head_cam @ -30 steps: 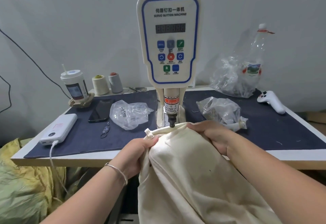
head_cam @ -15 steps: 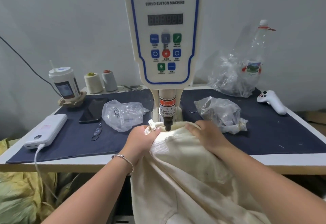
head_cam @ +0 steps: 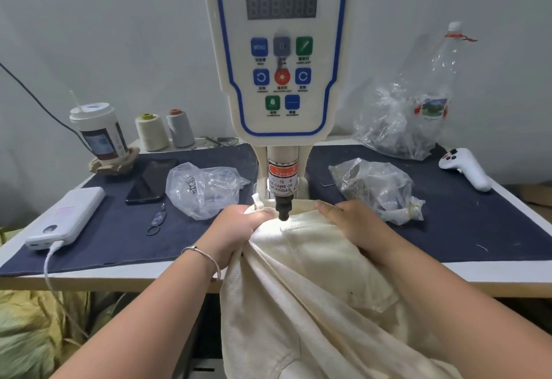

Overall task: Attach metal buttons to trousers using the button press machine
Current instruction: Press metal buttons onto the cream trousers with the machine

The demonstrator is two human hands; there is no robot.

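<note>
One pair of cream trousers (head_cam: 313, 289) hangs over the near edge of the table (head_cam: 507, 274), its waistband under the black punch (head_cam: 283, 210) of the single button press machine (head_cam: 282, 80). The left hand (head_cam: 239, 229) grips bunched cloth just left of the punch, fingers curled into it. The right hand (head_cam: 352, 223) lies on the waistband just right, fingers straight and together. Three clear plastic bags: one (head_cam: 206, 187) far left of the machine, two (head_cam: 376, 187) (head_cam: 394, 122) on the right. Two thread cones (head_cam: 150, 132) (head_cam: 180, 128), a cup (head_cam: 98, 133), a phone (head_cam: 149, 181), a power bank (head_cam: 68, 217), a white controller (head_cam: 466, 169).
</note>
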